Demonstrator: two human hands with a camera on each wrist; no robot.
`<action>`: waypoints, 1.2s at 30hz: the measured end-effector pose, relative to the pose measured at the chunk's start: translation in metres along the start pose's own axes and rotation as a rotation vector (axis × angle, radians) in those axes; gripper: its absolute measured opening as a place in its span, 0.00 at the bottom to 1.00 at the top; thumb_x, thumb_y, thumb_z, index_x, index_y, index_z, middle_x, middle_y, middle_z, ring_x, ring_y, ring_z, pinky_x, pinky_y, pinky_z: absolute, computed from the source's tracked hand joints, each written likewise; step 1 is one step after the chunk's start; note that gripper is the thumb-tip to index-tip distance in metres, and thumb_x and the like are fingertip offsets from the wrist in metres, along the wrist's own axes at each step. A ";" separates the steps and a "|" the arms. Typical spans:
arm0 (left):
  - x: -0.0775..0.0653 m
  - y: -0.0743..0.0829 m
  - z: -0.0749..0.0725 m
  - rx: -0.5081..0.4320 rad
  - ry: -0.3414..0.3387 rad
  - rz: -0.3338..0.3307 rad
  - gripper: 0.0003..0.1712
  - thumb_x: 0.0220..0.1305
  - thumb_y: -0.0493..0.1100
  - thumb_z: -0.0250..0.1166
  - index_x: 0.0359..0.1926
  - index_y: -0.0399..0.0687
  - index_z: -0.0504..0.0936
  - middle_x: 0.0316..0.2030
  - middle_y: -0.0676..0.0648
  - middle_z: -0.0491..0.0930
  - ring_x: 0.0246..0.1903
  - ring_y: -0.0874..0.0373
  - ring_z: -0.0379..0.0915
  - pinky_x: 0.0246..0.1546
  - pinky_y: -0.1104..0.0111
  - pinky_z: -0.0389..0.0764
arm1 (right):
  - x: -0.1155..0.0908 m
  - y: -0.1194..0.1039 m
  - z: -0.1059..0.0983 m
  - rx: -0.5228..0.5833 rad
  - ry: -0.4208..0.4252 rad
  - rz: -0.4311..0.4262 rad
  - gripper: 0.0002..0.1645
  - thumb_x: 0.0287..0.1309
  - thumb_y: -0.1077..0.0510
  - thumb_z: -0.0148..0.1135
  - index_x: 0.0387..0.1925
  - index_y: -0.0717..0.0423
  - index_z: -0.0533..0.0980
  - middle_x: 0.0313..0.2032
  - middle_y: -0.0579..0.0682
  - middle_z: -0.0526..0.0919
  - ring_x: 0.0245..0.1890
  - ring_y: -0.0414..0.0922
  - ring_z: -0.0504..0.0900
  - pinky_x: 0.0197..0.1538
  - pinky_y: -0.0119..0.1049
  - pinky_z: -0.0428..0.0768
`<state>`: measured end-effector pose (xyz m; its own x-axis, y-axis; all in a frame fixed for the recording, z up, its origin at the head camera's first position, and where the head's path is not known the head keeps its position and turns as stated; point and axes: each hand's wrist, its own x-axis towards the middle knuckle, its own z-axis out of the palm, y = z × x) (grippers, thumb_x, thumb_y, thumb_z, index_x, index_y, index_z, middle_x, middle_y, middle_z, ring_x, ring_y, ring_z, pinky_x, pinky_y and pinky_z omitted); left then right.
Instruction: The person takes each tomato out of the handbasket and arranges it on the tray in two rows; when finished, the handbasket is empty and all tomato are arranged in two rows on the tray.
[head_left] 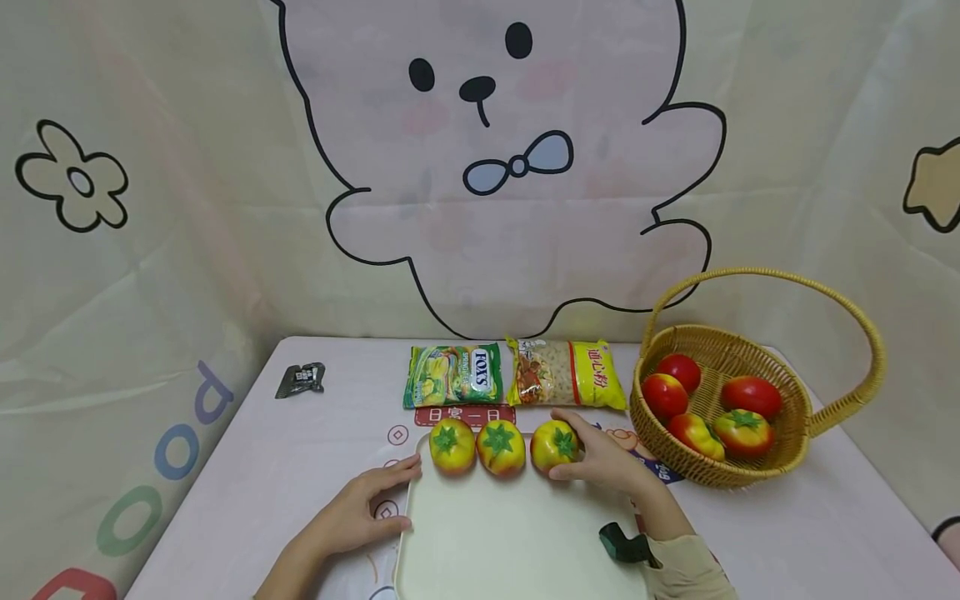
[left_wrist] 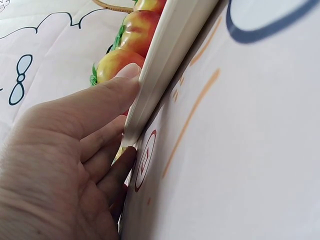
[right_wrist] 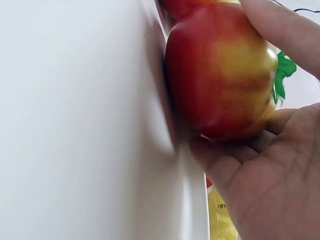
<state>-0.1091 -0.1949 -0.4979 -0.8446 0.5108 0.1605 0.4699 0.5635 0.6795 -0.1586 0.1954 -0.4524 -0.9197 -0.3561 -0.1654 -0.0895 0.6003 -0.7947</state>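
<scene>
My right hand (head_left: 611, 462) grips a yellow-and-red toy tomato (head_left: 552, 443) with a green leafy top, thumb on the near side and fingers round the far side. In the right wrist view this tomato (right_wrist: 220, 70) sits at the rim of the white tray (right_wrist: 75, 125). Two similar tomatoes, one on the left (head_left: 452, 446) and one in the middle (head_left: 501, 448), stand side by side along the tray's far edge. My left hand (head_left: 352, 512) rests at the tray's left side, fingers extended. The left wrist view shows its thumb (left_wrist: 107, 97) touching the tray's rim (left_wrist: 160, 65).
A wicker basket (head_left: 675, 450) with a tall handle stands at the right, holding several red and yellow-red toy fruits. Behind the tray lie a green FOX'S candy bag (head_left: 453, 375) and a yellow pasta bag (head_left: 566, 373). A small black packet (head_left: 302, 379) lies back left.
</scene>
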 end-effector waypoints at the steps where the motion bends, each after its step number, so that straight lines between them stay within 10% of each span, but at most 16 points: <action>1: 0.000 0.000 0.000 0.000 -0.002 -0.004 0.36 0.51 0.58 0.70 0.62 0.56 0.74 0.66 0.55 0.68 0.65 0.52 0.64 0.64 0.54 0.67 | 0.000 0.000 0.000 0.000 -0.001 0.000 0.57 0.44 0.44 0.73 0.71 0.53 0.54 0.68 0.59 0.62 0.66 0.60 0.63 0.65 0.66 0.59; 15: -0.001 -0.003 -0.002 0.014 0.012 0.020 0.36 0.51 0.58 0.70 0.61 0.55 0.74 0.66 0.54 0.68 0.65 0.53 0.65 0.63 0.55 0.68 | -0.006 0.000 -0.020 -0.010 0.011 -0.075 0.54 0.47 0.44 0.71 0.69 0.58 0.56 0.69 0.60 0.62 0.69 0.62 0.58 0.68 0.59 0.60; 36: 0.000 0.001 -0.002 -0.014 -0.005 -0.009 0.37 0.51 0.59 0.70 0.62 0.56 0.74 0.66 0.55 0.67 0.66 0.52 0.64 0.65 0.53 0.66 | -0.046 -0.010 -0.083 -0.099 0.295 -0.102 0.42 0.57 0.50 0.65 0.67 0.60 0.58 0.65 0.64 0.66 0.66 0.64 0.64 0.62 0.58 0.66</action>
<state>-0.1090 -0.1955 -0.4958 -0.8475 0.5090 0.1504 0.4585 0.5593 0.6906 -0.1468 0.2655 -0.3883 -0.9740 -0.2034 0.1001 -0.2101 0.6444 -0.7352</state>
